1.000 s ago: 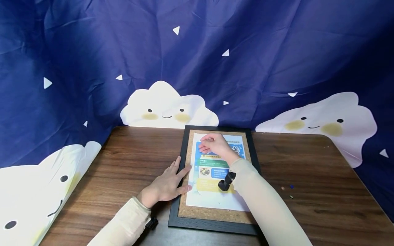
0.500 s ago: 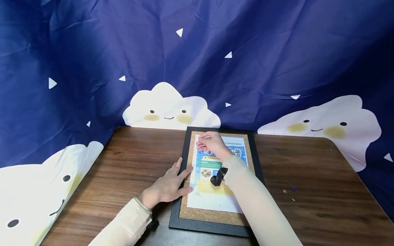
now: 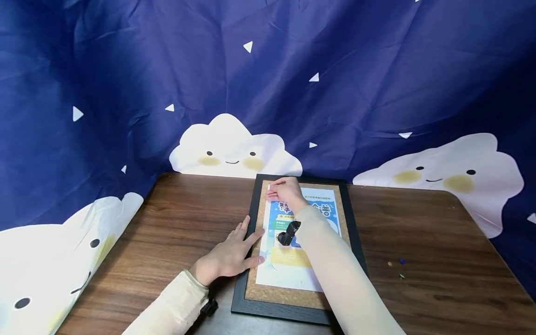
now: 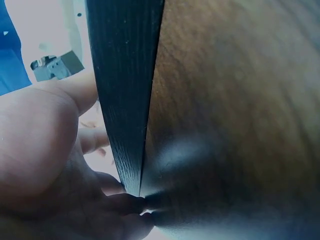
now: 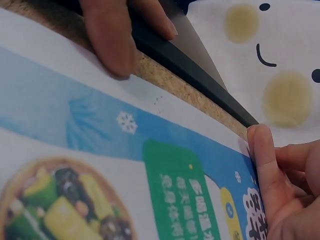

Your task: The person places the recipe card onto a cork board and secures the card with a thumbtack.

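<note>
The right hand (image 3: pixel 286 190), fingers bent, is nearer the poster's upper left corner than a second ago; I cannot tell whether it pinches anything. The left hand (image 3: pixel 229 256), fingers straight and spread, straddles the black-framed corkboard's (image 3: pixel 274 294) left edge, touching the poster (image 3: pixel 289 274). Wooden tabletop (image 3: pixel 197 204) stretches either side, small coloured bits (image 3: pixel 402 261) lying right.

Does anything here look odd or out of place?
A blue bit, a green bit and a tan bit lie loose on the wooden table, right of the framed corkboard; too small to identify, they look stray. Near its edge, the poster has tiny dark specks, perhaps holes.
</note>
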Motion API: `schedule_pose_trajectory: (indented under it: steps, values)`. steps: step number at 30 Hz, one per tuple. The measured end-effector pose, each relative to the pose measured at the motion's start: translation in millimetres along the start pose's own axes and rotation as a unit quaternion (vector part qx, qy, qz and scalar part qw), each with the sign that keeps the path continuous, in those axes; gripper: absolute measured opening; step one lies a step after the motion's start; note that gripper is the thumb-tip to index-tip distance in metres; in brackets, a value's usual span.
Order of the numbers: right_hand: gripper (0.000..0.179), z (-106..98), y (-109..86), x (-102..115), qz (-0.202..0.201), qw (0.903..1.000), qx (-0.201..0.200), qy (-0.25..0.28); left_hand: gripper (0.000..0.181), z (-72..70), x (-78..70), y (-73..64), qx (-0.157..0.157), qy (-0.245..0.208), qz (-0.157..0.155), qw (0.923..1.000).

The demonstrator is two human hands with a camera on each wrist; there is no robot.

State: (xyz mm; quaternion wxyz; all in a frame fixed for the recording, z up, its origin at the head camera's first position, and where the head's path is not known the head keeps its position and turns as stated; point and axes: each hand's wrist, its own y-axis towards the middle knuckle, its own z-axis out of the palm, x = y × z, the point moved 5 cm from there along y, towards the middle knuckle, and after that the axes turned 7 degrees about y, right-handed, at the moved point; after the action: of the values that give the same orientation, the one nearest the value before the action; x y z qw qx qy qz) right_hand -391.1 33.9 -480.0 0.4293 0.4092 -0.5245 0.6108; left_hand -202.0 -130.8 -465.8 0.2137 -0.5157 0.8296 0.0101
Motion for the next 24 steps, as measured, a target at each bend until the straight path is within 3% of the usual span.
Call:
schedule_pose_trajectory:
  steps: [15,24]
  values:
    - [0.032,0.5,3.1,2.7,0.062,0.9971,0.003,0.045,0.075,-0.6,0.7,1.9,0.001,-0.008,0.008,0.9999]
    - [0.027,1.1,5.2,4.1,0.058,0.9977,0.0,0.035,0.075,-1.6,1.3,3.2,0.003,-0.009,0.014,0.9999]
